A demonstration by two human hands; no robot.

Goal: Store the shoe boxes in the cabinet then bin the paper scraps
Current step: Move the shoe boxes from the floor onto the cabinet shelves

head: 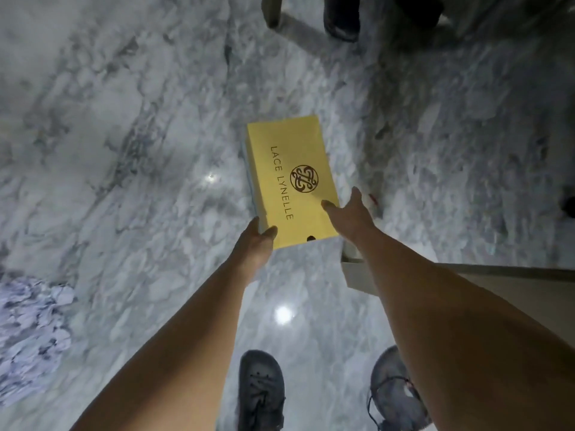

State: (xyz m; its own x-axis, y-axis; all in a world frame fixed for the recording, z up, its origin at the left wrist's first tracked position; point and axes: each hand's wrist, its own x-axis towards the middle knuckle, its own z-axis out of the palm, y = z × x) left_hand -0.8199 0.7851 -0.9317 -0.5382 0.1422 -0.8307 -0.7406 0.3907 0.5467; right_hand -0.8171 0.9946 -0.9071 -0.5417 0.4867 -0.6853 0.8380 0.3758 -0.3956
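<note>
A yellow shoe box (289,169) with the words "LACE LYNELLE" and a round emblem on its lid lies over the grey marble floor. My left hand (258,237) grips its near left corner, thumb on the lid. My right hand (351,209) reaches to the box's near right edge with fingers spread, thumb touching the lid; whether it has hold of the box is unclear. A pile of white paper scraps (31,331) lies on the floor at the left.
A beige cabinet corner or panel (435,281) juts in from the right, under my right forearm. My two dark shoes (261,390) stand at the bottom. Furniture legs (273,10) and a dark shoe (342,17) are at the top. A small red item (373,199) lies beside the box.
</note>
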